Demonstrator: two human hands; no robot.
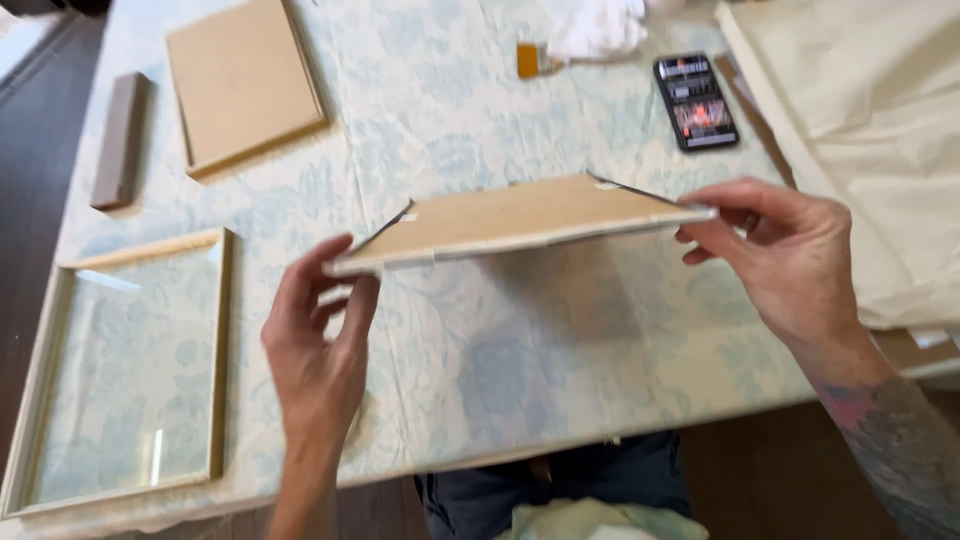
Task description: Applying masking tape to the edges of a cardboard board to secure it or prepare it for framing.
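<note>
I hold a flat tan backing board (510,215) nearly level in the air over the table, seen almost edge-on. My left hand (318,345) pinches its near left corner from below. My right hand (785,255) grips its right end with fingers and thumb. Thin dark strips stick out at two of the board's corners. Its shadow falls on the patterned cloth beneath.
A pale wooden frame with glass (215,330) lies at the left. A second tan board (240,80) and a grey-brown block (118,140) lie further back. A black phone (694,100), a small brush (530,60), a white cloth (600,25) and cream fabric (870,120) lie at the far right.
</note>
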